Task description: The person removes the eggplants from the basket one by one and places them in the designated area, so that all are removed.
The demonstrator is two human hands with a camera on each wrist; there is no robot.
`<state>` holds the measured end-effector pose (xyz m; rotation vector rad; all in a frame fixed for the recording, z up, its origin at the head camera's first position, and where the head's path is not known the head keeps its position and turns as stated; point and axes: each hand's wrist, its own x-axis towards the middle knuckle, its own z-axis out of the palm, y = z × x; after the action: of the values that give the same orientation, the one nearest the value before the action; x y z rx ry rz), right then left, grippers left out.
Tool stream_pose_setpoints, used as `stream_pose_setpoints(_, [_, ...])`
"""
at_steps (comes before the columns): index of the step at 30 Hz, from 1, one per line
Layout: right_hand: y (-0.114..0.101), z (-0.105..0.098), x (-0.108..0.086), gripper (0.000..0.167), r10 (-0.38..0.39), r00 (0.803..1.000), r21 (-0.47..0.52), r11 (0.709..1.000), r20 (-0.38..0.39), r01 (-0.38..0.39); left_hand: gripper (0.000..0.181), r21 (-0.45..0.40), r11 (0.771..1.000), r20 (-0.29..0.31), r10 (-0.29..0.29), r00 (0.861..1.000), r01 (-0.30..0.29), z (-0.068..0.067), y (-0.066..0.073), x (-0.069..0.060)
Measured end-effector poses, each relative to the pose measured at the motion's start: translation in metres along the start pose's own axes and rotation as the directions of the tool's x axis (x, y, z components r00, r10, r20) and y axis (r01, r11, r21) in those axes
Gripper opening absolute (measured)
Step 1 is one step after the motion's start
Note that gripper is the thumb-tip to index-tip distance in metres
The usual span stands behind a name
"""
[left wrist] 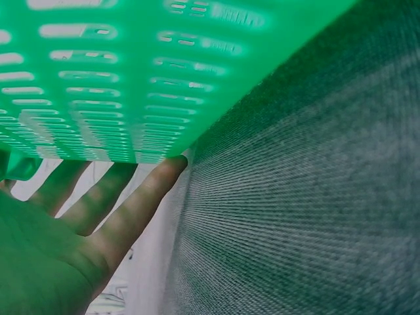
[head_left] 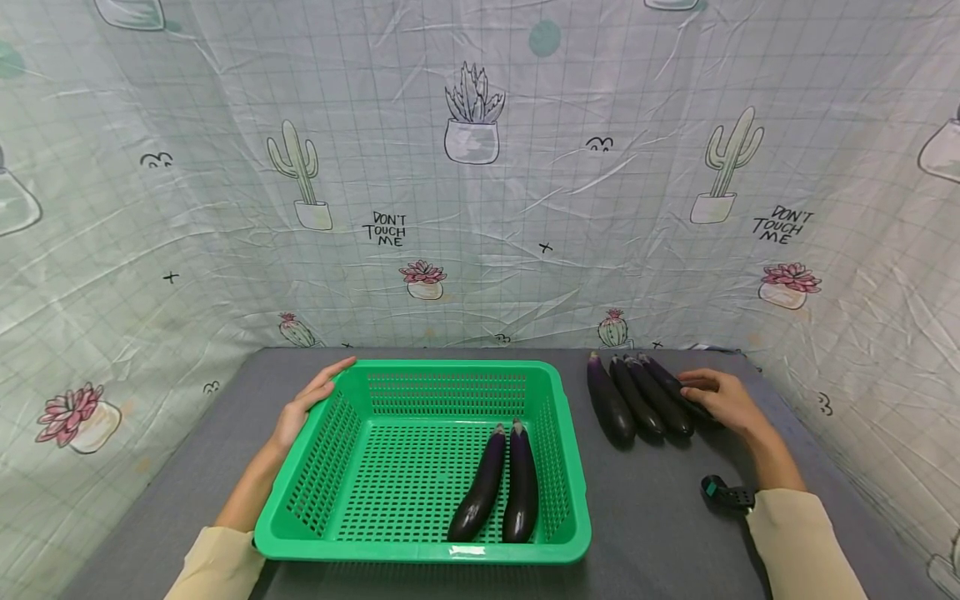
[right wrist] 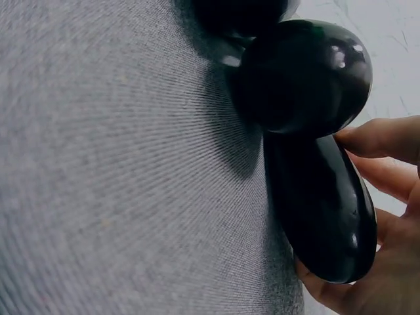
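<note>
A green plastic basket [head_left: 420, 552] stands in the middle, with two dark purple eggplants, one [head_left: 480, 490] leaning and one [head_left: 521, 492] straighter, on its right side. My left hand [head_left: 298, 414] lies along the basket's left side, fingers fairly straight and touching it; the left wrist view shows them spread beneath the slotted wall [left wrist: 141, 85]. Right of the basket, several eggplants lie side by side. My right hand [head_left: 723, 402] holds the rightmost eggplant [head_left: 662, 375], partly covered by the hand. In the right wrist view, thumb and fingers are around that eggplant [right wrist: 321, 210], beside a neighbouring one [right wrist: 305, 79].
A grey cloth [head_left: 637, 517] covers the table. A black strap-like device [head_left: 726, 493] sits at the right wrist, near the sleeve. Behind and on both sides hangs a printed curtain [head_left: 540, 292] with cactus drawings, close to the table's back edge.
</note>
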<state>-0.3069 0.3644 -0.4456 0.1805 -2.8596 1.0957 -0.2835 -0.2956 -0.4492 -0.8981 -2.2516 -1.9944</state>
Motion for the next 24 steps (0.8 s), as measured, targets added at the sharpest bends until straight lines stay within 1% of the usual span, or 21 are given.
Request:
stream_pose_setpoints(3, [0.0005,-0.0026,-0.0007,0.043,0.004,1.0,-0.015,1.0,0.013,-0.003,0.053,0.003,1.0,-0.001,0.002,1.0,-0.002,0.0004,0.0004,0.0001])
stream_pose_setpoints(4, [0.0009,-0.0034,-0.0009,0.043,0.004,1.0,-0.016,1.0,0.019,-0.004,0.053,-0.008,1.0,0.001,-0.003,1.0,0.003,0.0006,0.0007,0.0002])
stream_pose_setpoints(12, [0.0039,-0.0077,-0.0008,0.045,0.005,0.998,-0.003,1.0,0.069,-0.005,0.053,0.05,0.999,-0.02,-0.001,1.0,0.002,0.0007,0.0008,0.0005])
stream_pose_setpoints(20, [0.0029,-0.008,-0.0008,0.045,-0.003,0.997,-0.005,1.0,0.073,0.004,0.052,0.082,0.997,-0.034,0.015,0.999,-0.012,0.0007,0.0021,0.0003])
stream_pose_setpoints(24, [0.0026,-0.0078,-0.0011,0.045,-0.005,0.997,-0.003,1.0,0.082,0.005,0.052,0.087,0.996,-0.039,0.013,0.999,-0.01,0.0011,0.0027,0.0004])
